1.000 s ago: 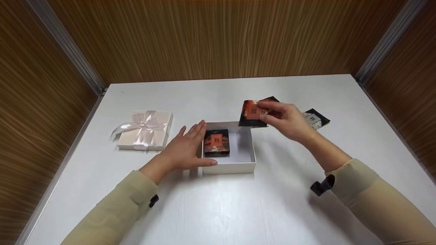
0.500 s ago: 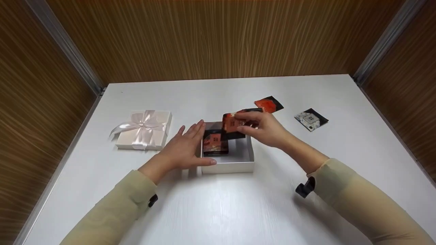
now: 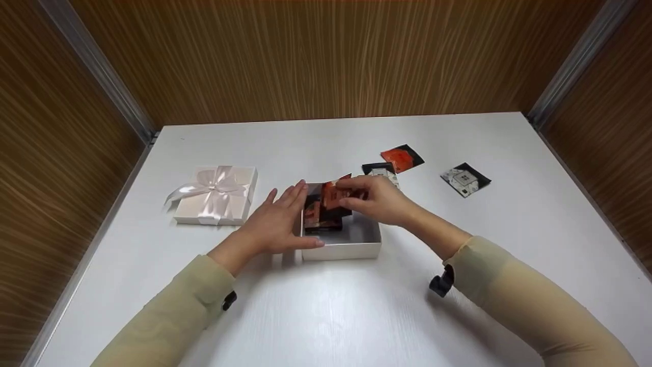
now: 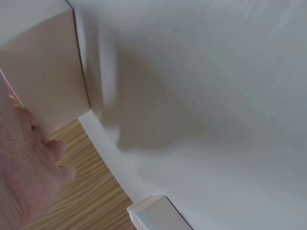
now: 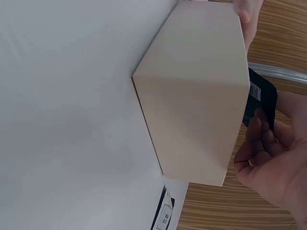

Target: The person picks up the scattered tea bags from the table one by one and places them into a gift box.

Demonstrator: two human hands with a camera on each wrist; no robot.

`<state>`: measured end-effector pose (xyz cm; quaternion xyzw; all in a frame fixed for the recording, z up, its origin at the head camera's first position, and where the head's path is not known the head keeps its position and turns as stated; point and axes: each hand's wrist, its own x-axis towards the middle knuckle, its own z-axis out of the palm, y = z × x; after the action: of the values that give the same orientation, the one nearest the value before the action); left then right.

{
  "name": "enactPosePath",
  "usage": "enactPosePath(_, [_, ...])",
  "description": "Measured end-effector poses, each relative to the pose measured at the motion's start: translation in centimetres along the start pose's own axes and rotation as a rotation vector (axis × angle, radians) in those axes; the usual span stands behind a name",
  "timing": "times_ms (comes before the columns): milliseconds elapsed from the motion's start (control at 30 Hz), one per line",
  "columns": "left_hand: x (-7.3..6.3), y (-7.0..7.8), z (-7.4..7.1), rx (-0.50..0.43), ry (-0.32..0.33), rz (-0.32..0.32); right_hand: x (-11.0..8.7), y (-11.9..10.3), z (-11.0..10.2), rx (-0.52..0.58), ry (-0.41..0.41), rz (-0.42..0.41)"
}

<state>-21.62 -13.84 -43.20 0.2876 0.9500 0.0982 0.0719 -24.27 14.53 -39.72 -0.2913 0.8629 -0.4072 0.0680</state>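
Note:
An open white box stands mid-table, with black and orange sachets stacked in its left half. My left hand rests along the box's left side, fingers straight, thumb over the front rim. Between thumb and fingers my right hand pinches another black and orange sachet, tilted over the stack and partly inside the box. In the right wrist view that sachet's dark back with a barcode label shows above the box wall. The right half of the box shows its bare floor.
Left of the box lies a pale lid tied with a pink satin bow. Behind the box are a black and white sachet and an orange one. Farther right lies another black and white sachet.
My right hand has carried the pinched sachet left and down from behind the box's right corner to over the stack inside. My left hand has stayed put.

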Motion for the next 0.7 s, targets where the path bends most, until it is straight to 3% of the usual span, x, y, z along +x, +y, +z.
enactPosePath(700, [0.1,0.0,0.1,0.002,-0.005,-0.002,1.8,0.1,2.5,-0.033,-0.087,-0.05])
